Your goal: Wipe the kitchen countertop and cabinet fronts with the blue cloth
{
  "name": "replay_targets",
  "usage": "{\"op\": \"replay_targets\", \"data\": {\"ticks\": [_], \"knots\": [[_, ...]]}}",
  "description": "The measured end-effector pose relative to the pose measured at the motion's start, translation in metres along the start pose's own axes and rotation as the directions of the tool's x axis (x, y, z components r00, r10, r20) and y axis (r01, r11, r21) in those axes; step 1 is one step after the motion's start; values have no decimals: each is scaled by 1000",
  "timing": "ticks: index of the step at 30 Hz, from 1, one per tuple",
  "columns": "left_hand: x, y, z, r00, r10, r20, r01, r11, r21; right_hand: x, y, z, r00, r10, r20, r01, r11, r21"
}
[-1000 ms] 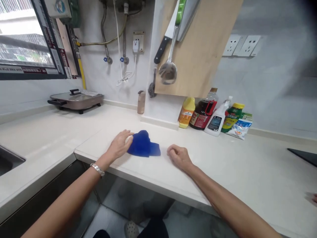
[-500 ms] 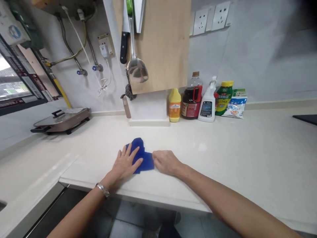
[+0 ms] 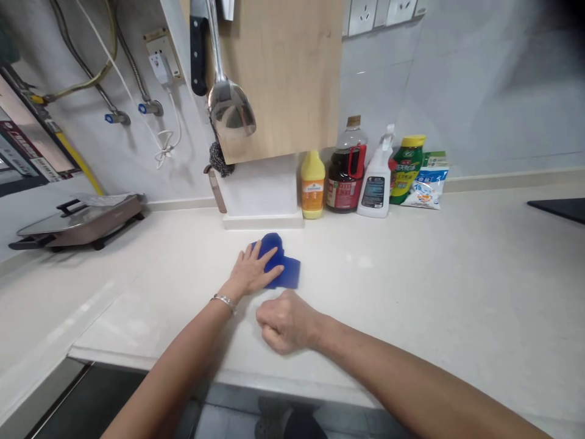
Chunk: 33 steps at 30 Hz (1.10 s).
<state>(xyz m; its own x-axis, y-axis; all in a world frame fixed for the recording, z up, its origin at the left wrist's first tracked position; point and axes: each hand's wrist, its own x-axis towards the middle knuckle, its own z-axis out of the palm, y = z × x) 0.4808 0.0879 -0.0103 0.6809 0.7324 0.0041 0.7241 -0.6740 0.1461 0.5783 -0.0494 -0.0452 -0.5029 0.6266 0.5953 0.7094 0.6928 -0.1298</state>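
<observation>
A blue cloth (image 3: 290, 272), partly folded, lies on the white countertop (image 3: 411, 292). My left hand (image 3: 251, 268) rests flat over its left part with the fingers spread, covering some of it. A silver bracelet (image 3: 225, 302) circles that wrist. Closer to the front edge, my right hand (image 3: 287, 322) is closed in a fist, just below the cloth and apart from it. Nothing sticks out of the fist; its inner side is hidden.
Along the wall stand a yellow bottle (image 3: 313, 186), a dark sauce bottle (image 3: 346, 174), a spray bottle (image 3: 375, 183), a green bottle (image 3: 406, 171) and a packet (image 3: 427, 186). A spatula (image 3: 231, 107) hangs above. An electric pan (image 3: 82, 219) sits left.
My right hand has come away from the cloth's right edge and drawn back toward the counter front. My left hand and the cloth are farther from the front edge. The view has shifted.
</observation>
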Motion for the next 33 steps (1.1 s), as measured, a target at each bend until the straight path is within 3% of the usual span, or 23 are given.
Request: {"op": "replay_targets", "data": {"ticks": [6,11,16,26,29,33], "knots": [[33,33,5,999,8,31,-6,999,-54,-4,5,-4,993,-38,-107,39,999,4],[31,26,5,999,11,48,-6,996,-86,-9,8,-10,983,-27,-181,40,997,64],[21,-18,1,998,-57,-6,56,995,-86,-10,7,-14,987,26,-158,-9,994,110],[3,-151,-25,933,-343,-110,341,939,-32,-10,7,-9,992,63,-114,-46,988,147],[5,-173,-29,897,-421,-133,421,907,-30,-10,8,-7,991,73,-110,-56,987,152],[4,-174,-28,867,-473,-157,475,880,-22,-9,8,-7,992,84,-92,-70,987,147]]}}
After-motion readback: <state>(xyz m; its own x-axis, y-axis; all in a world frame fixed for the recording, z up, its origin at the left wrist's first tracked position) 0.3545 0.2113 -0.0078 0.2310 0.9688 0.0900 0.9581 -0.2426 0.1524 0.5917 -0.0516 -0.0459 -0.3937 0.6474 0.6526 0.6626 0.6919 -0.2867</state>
